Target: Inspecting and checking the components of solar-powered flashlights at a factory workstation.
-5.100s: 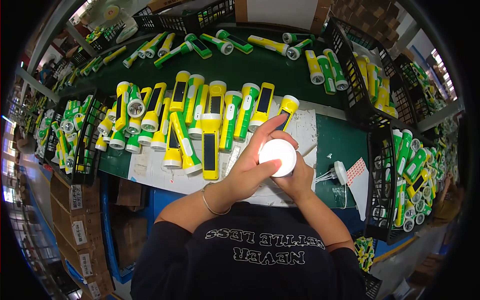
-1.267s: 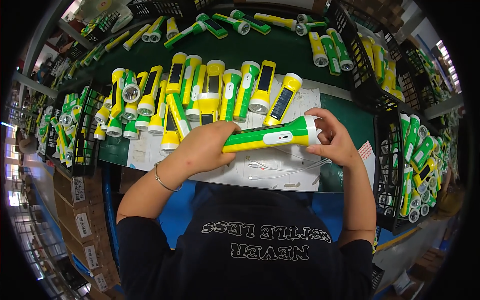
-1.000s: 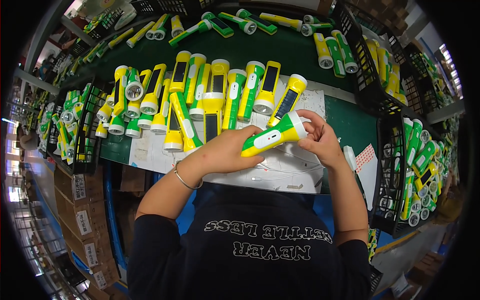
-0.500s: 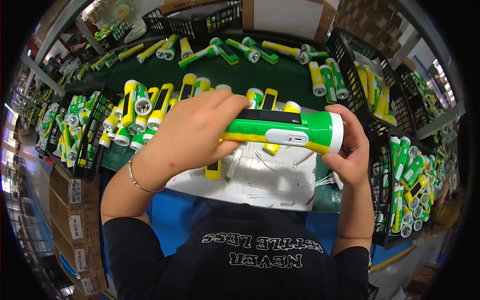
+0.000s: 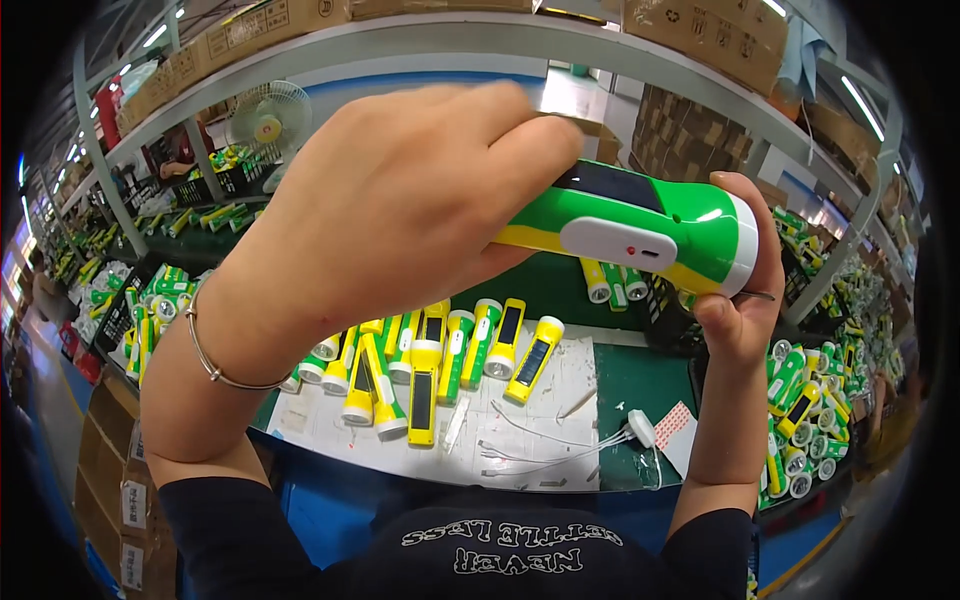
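Note:
Raised close before me is a green and yellow flashlight (image 5: pixel 615 237) with a white head rim, a dark solar panel on top and a white side plate bearing a small red dot and a slot. My left hand (image 5: pixel 430 190) wraps its body from the left, hiding that end. At the white head, my right hand (image 5: pixel 745 265) grips the rim between thumb and fingers. Below, several like flashlights (image 5: pixel 423 400) lie on the white work board (image 5: pixel 560 440), some standing against each other.
White branching charging cables (image 5: pixel 560 456) run from a white plug (image 5: pixel 640 428) on the green table (image 5: pixel 625 375). Crates of flashlights (image 5: pixel 810 420) stand at the right, with more at the left (image 5: pixel 150 310). A metal shelf beam (image 5: pixel 420 45) with cardboard boxes (image 5: pixel 270 35) crosses above; a fan (image 5: pixel 268 125) stands behind.
Both hands have lifted the flashlight higher and closer, tilting its head end downward to the right. The view has tipped up, showing the shelf and more of the background.

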`<state>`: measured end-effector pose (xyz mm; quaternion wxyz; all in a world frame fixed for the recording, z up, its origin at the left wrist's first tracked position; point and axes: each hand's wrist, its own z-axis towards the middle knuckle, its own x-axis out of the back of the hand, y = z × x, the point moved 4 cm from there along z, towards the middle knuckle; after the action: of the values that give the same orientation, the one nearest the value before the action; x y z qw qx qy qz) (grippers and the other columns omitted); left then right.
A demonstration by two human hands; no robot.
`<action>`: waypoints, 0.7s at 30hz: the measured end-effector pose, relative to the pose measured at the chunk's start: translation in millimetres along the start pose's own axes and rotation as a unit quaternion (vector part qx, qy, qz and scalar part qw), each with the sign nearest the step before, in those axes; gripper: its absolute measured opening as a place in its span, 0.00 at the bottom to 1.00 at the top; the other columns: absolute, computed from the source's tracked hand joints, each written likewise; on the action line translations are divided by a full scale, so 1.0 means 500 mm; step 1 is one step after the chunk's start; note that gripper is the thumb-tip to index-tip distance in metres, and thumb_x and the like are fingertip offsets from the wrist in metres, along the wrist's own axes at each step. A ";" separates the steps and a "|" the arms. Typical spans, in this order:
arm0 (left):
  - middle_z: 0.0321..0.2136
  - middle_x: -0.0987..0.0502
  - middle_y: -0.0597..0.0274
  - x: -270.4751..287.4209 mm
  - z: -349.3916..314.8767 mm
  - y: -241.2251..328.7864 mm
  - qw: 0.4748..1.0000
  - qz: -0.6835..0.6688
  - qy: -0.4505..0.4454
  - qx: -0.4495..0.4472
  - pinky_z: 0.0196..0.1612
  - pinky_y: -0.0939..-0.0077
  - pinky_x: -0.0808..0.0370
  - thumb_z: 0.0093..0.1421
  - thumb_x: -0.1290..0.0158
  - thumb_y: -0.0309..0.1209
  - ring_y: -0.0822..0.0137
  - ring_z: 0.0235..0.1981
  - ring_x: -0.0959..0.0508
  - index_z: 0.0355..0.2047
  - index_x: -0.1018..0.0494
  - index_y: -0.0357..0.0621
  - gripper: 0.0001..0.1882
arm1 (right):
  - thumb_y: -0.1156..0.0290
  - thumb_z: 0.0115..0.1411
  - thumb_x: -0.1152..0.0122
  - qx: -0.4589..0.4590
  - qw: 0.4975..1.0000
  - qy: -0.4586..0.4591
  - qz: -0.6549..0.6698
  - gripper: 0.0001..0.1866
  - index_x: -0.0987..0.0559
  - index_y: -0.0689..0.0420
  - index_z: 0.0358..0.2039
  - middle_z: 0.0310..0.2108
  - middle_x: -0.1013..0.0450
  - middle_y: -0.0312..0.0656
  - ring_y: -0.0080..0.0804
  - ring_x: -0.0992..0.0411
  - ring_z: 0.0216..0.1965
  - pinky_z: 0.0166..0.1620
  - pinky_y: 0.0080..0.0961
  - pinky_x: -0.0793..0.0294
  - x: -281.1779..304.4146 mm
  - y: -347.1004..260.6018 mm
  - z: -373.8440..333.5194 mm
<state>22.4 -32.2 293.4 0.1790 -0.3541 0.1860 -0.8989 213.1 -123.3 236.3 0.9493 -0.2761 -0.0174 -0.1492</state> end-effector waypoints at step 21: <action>0.37 0.27 0.56 0.002 -0.377 -0.039 0.893 -0.157 -0.110 0.406 0.35 0.70 0.26 0.39 0.39 0.31 0.57 0.36 0.24 0.52 0.37 0.56 0.36 | 0.76 0.37 0.33 -0.171 0.965 -0.150 -0.133 0.38 0.36 0.58 0.53 0.30 0.27 0.35 0.07 0.49 0.16 0.19 0.08 0.52 -0.250 0.136 -0.070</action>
<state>-114.6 23.5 174.8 0.1831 -0.3721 -0.2743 -0.8676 111.8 -53.1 156.9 0.8462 -0.4489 -0.1704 -0.2313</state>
